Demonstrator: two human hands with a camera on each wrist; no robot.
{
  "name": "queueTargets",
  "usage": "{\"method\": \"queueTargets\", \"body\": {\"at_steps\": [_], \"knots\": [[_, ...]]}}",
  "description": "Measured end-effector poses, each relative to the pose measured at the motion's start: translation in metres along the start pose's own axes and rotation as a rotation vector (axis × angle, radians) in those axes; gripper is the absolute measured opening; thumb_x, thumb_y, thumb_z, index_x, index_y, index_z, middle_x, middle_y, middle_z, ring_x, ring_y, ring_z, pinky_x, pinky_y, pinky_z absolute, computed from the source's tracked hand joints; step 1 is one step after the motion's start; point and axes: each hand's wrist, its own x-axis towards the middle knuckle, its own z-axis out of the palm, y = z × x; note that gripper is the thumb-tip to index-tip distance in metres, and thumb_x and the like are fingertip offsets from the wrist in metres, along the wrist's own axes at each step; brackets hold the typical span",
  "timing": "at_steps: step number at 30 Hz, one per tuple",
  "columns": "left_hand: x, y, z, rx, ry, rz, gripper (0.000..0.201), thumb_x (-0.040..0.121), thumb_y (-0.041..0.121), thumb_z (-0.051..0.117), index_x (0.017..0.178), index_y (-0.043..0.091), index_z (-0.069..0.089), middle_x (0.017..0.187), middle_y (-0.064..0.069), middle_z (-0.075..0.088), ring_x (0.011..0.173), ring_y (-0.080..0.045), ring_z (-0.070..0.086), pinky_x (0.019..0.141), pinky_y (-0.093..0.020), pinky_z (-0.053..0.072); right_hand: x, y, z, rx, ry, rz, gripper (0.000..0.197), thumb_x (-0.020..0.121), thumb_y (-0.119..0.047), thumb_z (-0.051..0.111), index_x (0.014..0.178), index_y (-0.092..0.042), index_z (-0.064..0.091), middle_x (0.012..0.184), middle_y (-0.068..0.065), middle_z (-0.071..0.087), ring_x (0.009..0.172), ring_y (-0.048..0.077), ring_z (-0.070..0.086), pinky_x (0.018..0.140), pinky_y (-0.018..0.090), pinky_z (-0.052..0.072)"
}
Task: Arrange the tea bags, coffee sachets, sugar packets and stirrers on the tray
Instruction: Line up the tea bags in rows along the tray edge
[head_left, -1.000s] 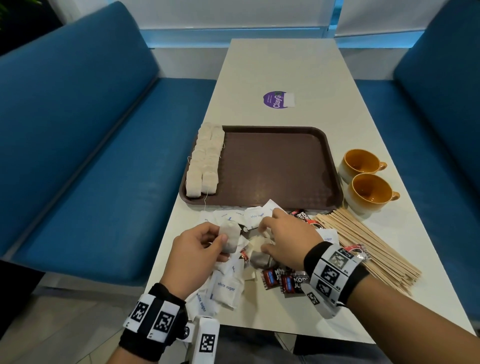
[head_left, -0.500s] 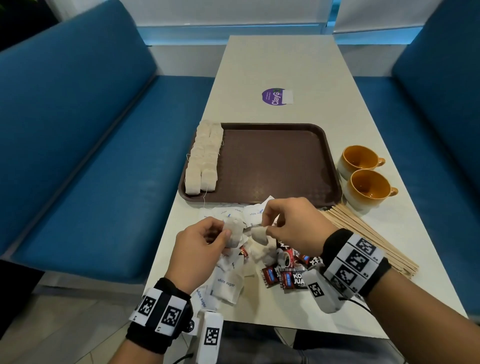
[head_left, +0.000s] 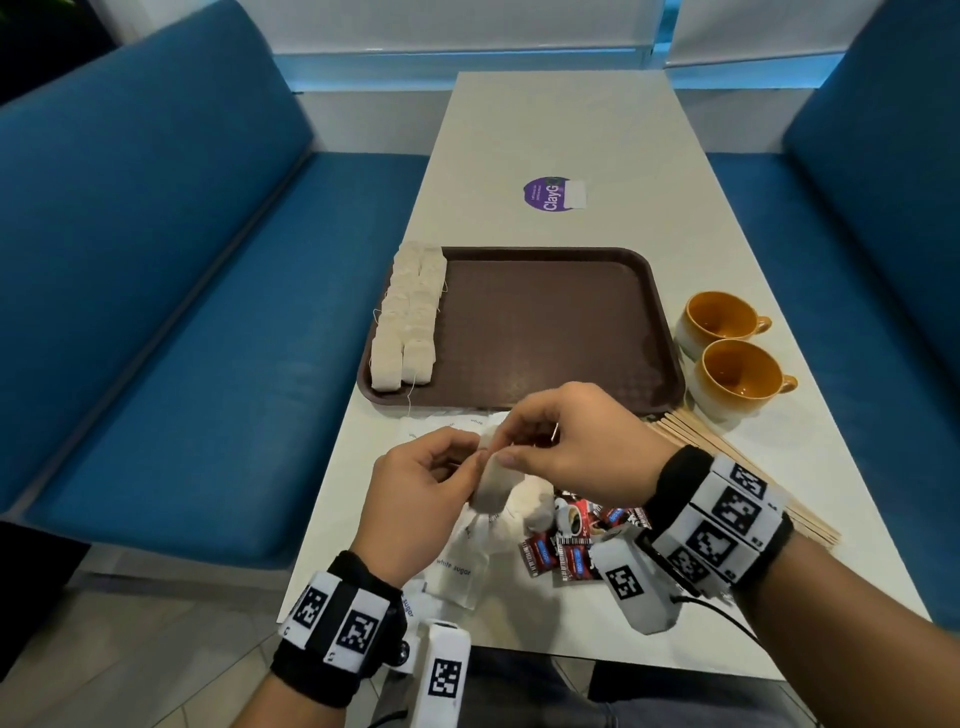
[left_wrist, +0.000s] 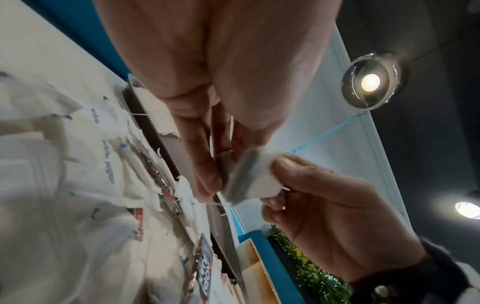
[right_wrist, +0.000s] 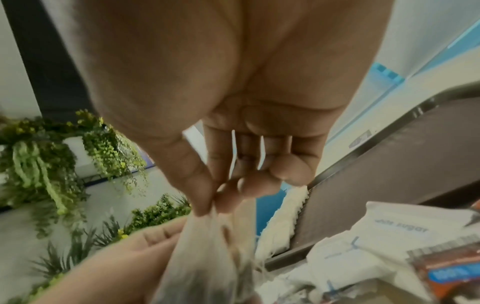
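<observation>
Both hands meet above the loose pile at the table's near edge. My left hand (head_left: 475, 460) pinches a white tea bag (head_left: 491, 486), seen close up as a tea bag (left_wrist: 249, 176) in the left wrist view. My right hand (head_left: 506, 441) pinches the top of a tea bag (right_wrist: 207, 246) between thumb and forefinger, right against the left hand's. Whether that is a second bag I cannot tell. The brown tray (head_left: 545, 322) carries two rows of tea bags (head_left: 408, 322) along its left side. Under the hands lie sugar packets (head_left: 457, 566), red coffee sachets (head_left: 566, 545) and more tea bags. Wooden stirrers (head_left: 727, 457) lie to the right.
Two orange cups (head_left: 722, 319) (head_left: 737, 376) stand to the right of the tray, just beyond the stirrers. A purple sticker (head_left: 550, 193) is on the table behind the tray. Blue benches flank the table on both sides.
My right hand picked a tea bag out of the pile, rose and came left to meet the left hand. The left hand kept its tea bag and lifted slightly.
</observation>
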Motion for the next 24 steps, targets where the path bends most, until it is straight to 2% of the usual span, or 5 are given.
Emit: {"method": "queueTargets", "body": {"at_steps": [3, 9, 14, 19, 24], "knots": [[0.0, 0.001, 0.001, -0.088, -0.03, -0.031, 0.015, 0.095, 0.01, 0.071, 0.103, 0.02, 0.078, 0.093, -0.005, 0.079, 0.089, -0.027, 0.077, 0.081, -0.048, 0.063, 0.004, 0.007, 0.004, -0.032, 0.11, 0.037, 0.003, 0.091, -0.029, 0.076, 0.092, -0.03, 0.078, 0.079, -0.008, 0.071, 0.078, 0.007, 0.064, 0.077, 0.033, 0.057], [-0.003, 0.007, 0.001, -0.125, -0.127, -0.018, 0.016, 0.096, 0.032, 0.07, 0.102, 0.02, 0.079, 0.092, -0.009, 0.078, 0.087, -0.031, 0.076, 0.081, -0.045, 0.063, 0.008, 0.01, 0.005, -0.051, 0.116, 0.018, 0.006, 0.091, -0.032, 0.076, 0.095, -0.03, 0.08, 0.081, -0.009, 0.07, 0.078, 0.006, 0.061, 0.073, 0.025, 0.053], [0.0, -0.006, -0.004, 0.033, -0.035, -0.023, 0.017, 0.094, 0.01, 0.072, 0.086, 0.025, 0.077, 0.08, -0.001, 0.077, 0.077, -0.021, 0.076, 0.079, -0.05, 0.062, 0.015, 0.02, 0.009, -0.078, 0.185, 0.045, 0.008, 0.096, -0.034, 0.069, 0.1, -0.032, 0.075, 0.082, -0.014, 0.066, 0.074, 0.004, 0.059, 0.072, 0.021, 0.049], [0.0, -0.014, -0.027, -0.021, 0.151, -0.052, 0.022, 0.098, 0.013, 0.068, 0.08, 0.025, 0.073, 0.079, -0.004, 0.075, 0.075, -0.028, 0.077, 0.072, -0.047, 0.064, 0.016, 0.041, 0.027, -0.568, -0.167, 0.176, 0.023, 0.097, -0.033, 0.06, 0.119, -0.029, 0.066, 0.11, -0.011, 0.055, 0.107, 0.016, 0.059, 0.084, 0.032, 0.048], [0.0, -0.007, -0.054, -0.126, 0.37, 0.093, 0.012, 0.1, 0.019, 0.065, 0.09, 0.021, 0.069, 0.084, -0.004, 0.076, 0.081, -0.031, 0.075, 0.08, -0.049, 0.063, 0.017, 0.04, 0.038, -0.64, -0.235, 0.14, 0.031, 0.094, -0.026, 0.064, 0.124, -0.028, 0.064, 0.119, -0.007, 0.056, 0.112, 0.018, 0.056, 0.088, 0.038, 0.052]]}}
